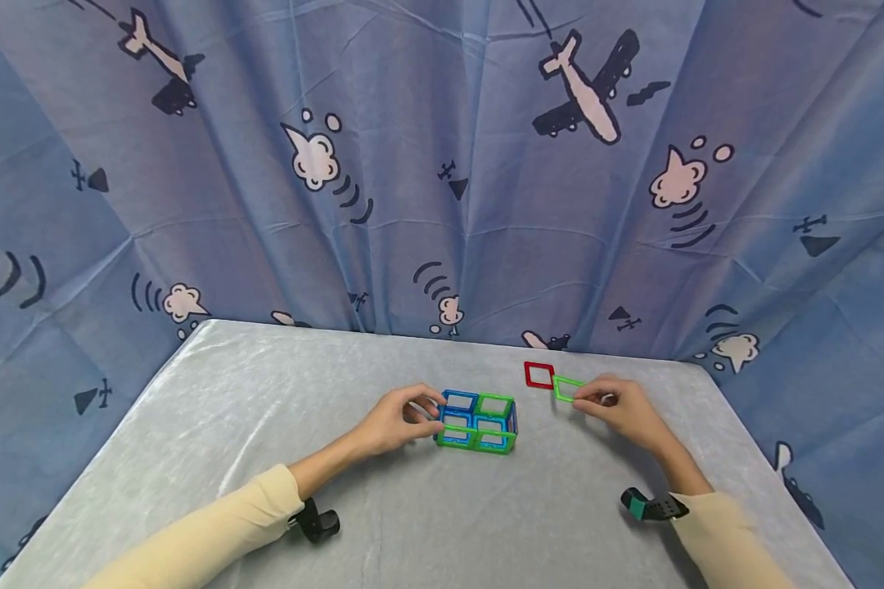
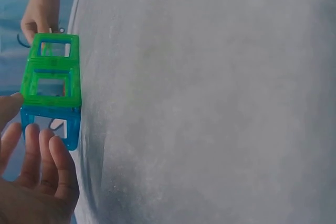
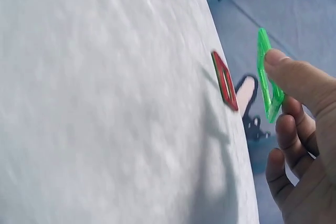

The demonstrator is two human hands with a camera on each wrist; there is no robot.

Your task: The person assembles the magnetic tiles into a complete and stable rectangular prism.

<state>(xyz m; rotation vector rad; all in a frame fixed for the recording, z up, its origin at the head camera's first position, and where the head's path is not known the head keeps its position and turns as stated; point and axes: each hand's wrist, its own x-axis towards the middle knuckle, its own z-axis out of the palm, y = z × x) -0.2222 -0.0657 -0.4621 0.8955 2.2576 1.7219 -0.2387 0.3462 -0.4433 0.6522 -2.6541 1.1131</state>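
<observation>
In the head view, a low open box of blue and green magnetic tiles [image 1: 475,442] stands in the middle of the table. My left hand [image 1: 398,419] is at its left end, fingers bent loosely and fingertips right at the blue side. The left wrist view has the thumb by the edge of a green tile [image 2: 52,99]. To the right of the box, my right hand [image 1: 622,406] pinches a single green square magnetic tile [image 3: 261,69] between thumb and fingers, raised above the table. A red square tile [image 1: 539,386] lies behind it on the table.
A pale grey cloth covers the table [image 1: 265,393]. Behind its far edge hangs a blue curtain [image 1: 412,204] printed with planes and clouds. Each wrist wears a dark strap; the left one carries a small black device [image 1: 317,522].
</observation>
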